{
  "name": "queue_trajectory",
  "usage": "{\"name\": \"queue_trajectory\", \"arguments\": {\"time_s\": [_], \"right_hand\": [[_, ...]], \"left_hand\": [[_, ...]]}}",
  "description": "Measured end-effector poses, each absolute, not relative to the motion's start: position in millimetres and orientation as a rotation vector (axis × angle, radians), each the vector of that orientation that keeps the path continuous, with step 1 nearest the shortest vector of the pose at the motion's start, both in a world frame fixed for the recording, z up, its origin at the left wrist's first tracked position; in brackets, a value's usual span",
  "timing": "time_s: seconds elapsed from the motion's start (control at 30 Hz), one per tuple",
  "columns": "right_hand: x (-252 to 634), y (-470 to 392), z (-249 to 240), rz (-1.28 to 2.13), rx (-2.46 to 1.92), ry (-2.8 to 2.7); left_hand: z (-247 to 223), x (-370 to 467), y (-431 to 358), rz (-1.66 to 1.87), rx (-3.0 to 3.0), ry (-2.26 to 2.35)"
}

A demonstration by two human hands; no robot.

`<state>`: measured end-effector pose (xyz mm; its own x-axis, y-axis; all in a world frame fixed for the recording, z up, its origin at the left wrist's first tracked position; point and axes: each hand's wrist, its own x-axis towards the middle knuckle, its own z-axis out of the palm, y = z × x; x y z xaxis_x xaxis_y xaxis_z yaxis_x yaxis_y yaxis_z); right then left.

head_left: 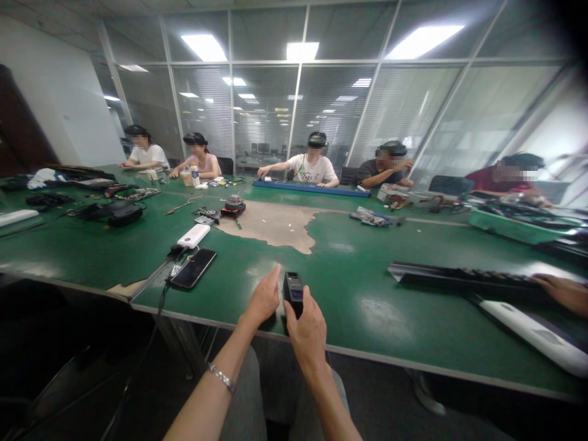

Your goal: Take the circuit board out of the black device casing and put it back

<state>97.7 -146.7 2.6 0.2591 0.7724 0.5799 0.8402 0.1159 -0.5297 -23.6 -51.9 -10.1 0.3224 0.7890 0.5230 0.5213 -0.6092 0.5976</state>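
Observation:
A small black device point(293, 285) with buttons and a little bluish screen stands on the green table near its front edge. My right hand point(307, 321) is wrapped round its lower part, thumb on the left side and fingers on the right. Just left of the device, my left hand point(265, 297) is raised with its fingers stretched out and holds nothing; a narrow gap separates it from the device. A bracelet point(222, 378) circles my left wrist.
A phone point(193, 268), a white power bank point(193, 236) and cables lie to the left. Beyond are a round-topped device point(233, 206) and a bare patch point(275, 223). A dark strip point(450, 275), a white bar point(528, 331) and another person's hand point(567, 293) are at right. Several people sit opposite.

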Motion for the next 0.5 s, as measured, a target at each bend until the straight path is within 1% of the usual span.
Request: {"name": "queue_trajectory", "arguments": {"time_s": [0.2,0.37,0.5], "right_hand": [[96,-144,20,-0.056,-1.646,-1.431],[114,-147,40,-0.062,-1.605,-1.331],[141,-149,37,-0.105,-1.605,-1.305]], "left_hand": [[-10,-24,-52,1.229,2.231,1.147],[-10,-23,-54,1.244,2.247,1.145],[-12,-24,-54,1.237,2.272,1.159]]}}
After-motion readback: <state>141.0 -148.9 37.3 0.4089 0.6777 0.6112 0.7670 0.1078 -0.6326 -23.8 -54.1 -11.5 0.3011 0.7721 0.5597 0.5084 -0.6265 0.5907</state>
